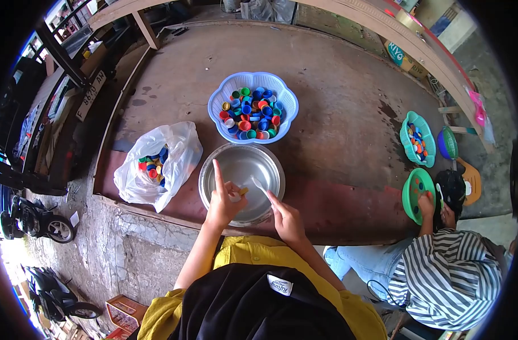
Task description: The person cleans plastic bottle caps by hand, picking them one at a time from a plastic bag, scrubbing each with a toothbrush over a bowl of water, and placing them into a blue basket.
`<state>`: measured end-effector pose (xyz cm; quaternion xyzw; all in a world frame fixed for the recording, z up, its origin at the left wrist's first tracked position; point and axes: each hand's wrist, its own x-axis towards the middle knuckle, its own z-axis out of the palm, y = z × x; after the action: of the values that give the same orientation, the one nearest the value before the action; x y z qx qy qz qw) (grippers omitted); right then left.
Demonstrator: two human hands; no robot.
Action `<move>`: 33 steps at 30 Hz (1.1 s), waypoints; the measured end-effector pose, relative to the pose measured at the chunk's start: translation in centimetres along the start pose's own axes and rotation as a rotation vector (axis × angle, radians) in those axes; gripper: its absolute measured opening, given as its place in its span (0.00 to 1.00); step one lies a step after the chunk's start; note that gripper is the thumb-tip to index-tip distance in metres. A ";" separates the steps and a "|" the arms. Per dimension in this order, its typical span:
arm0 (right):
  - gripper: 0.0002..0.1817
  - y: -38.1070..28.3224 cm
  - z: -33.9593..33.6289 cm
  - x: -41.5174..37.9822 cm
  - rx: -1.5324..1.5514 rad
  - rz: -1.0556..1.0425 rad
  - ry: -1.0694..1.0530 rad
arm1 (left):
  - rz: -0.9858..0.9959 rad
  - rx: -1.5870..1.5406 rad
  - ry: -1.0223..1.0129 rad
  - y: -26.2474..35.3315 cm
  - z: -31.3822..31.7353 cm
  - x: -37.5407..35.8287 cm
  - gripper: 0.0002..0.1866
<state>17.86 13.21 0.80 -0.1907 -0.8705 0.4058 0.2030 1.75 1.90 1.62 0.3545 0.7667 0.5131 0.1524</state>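
My left hand (223, 205) is over the metal basin (204, 198), index finger stretched out, with a yellow bottle cap (243, 191) pinched between its other fingers. In my right hand (287, 220) is a slim pale toothbrush (260, 185), its head pointing toward the cap; its bristles are too small to make out. Water seems to lie in the basin. Just beyond stands a blue-lavender plastic basket (218, 102) full of bottle caps in several colours. To the left, a white plastic bag (182, 148) lies open around more coloured caps.
At the right, a person in a striped top (449, 275) works over a green basin (409, 195). Behind it are a turquoise basket (409, 150) with caps and a purple-green bowl (449, 143). Wooden rails (145, 31) frame the brown tabletop (168, 73). Motorbikes (40, 224) stand at the left.
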 end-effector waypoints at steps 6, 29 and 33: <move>0.29 0.1 -0.1 0.0 -0.086 -0.052 0.059 | 0.031 0.045 0.016 0.4 -0.1 0.0 0.61; 0.29 1.5 0.4 0.3 -0.001 -0.050 0.072 | 0.051 -0.063 0.000 -0.2 -0.4 -0.1 0.59; 0.28 -0.7 -0.6 -0.3 -0.070 -0.131 -0.064 | 0.078 -0.032 0.004 -0.2 -0.6 -0.1 0.60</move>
<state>18.31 12.97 1.63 -0.1271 -0.9007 0.3670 0.1945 1.38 1.40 1.72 0.3805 0.7443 0.5316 0.1366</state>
